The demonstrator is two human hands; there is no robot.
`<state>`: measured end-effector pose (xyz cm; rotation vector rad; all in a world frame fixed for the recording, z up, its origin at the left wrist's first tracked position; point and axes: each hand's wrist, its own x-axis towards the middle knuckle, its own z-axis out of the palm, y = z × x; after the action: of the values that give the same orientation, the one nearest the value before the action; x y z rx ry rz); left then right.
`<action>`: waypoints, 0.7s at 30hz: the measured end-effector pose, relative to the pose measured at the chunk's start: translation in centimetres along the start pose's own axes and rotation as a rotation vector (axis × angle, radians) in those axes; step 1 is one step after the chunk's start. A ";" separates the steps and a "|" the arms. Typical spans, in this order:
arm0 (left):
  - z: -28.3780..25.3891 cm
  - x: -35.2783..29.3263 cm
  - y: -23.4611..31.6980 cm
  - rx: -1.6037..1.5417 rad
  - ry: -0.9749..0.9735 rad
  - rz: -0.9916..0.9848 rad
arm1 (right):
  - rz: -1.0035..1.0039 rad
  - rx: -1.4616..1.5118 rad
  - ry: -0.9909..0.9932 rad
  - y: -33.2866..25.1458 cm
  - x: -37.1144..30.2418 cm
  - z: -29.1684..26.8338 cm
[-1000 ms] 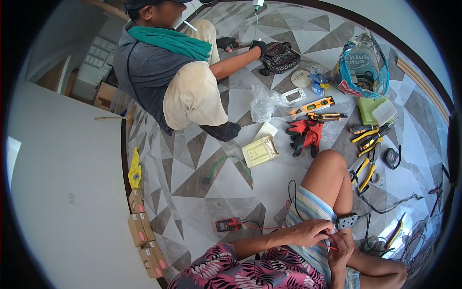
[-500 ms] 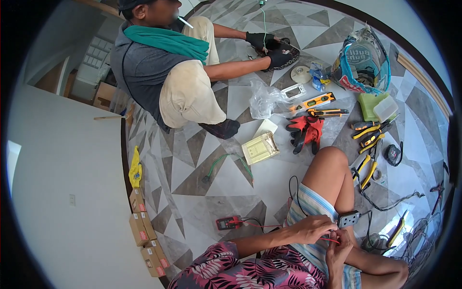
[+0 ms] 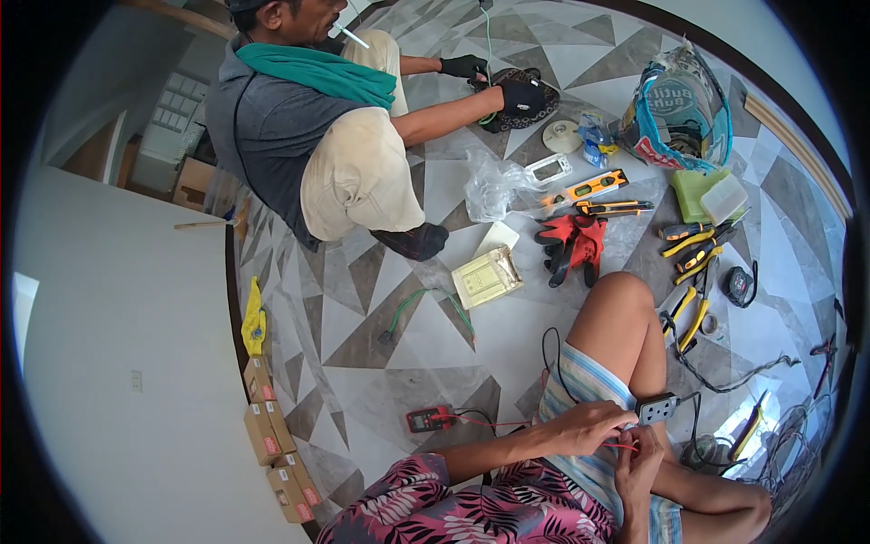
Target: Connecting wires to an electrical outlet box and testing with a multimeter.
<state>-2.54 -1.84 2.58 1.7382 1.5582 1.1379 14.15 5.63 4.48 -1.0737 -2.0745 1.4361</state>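
My left hand and my right hand meet over my lap, both with fingers closed. A thin red test lead shows between them and runs into my right fingers. What my left fingers pinch is hidden. Just beyond my hands, a black socket block rests against my leg, with a black cable at its side. On the floor to the left lies a red and black multimeter, whose red lead stretches toward my lap.
Ahead lie red-black gloves, an orange spirit level and an opened pale box. Pliers and a tape measure are at the right. A co-worker in black gloves sits at far left, handling a green cord.
The co-worker's gloved hands have moved apart, one drawn leftward along the green cord. My own hands stay in nearly the same place, fingers shifting slightly.
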 end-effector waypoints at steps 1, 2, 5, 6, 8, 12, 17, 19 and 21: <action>0.2 -0.1 0.1 -0.001 0.000 -0.001 | 0.001 0.000 0.000 0.1 -0.1 -0.2; 0.5 -0.3 0.3 0.016 0.001 0.006 | 0.019 0.012 -0.046 0.1 -0.2 -0.4; 1.6 -0.6 0.5 0.004 -0.007 0.012 | 0.115 0.113 -0.083 2.2 -1.6 -0.5; 1.6 -0.6 0.5 -0.005 -0.015 0.009 | 0.180 0.217 -0.078 2.0 -1.8 -0.5; 1.9 -0.5 0.2 -0.043 -0.026 -0.055 | 0.203 0.149 -0.075 2.1 -1.9 -1.1; -0.8 0.3 -0.3 -0.037 -0.101 -0.095 | -0.215 -0.264 0.013 -0.4 -0.1 -2.4; -2.0 2.1 0.9 -0.026 -0.117 -0.224 | -0.245 -0.324 -0.012 0.9 -1.0 -4.1; -1.5 2.5 0.9 -0.035 -0.103 -0.248 | -0.270 -0.385 -0.021 0.9 -1.3 -4.8; -1.1 2.4 0.8 -0.032 -0.133 -0.239 | -0.344 -0.677 0.077 0.1 -1.5 -5.8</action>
<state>-3.12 0.24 4.34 1.5262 1.6066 0.9065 19.13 8.04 6.86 -0.8993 -2.5966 0.5219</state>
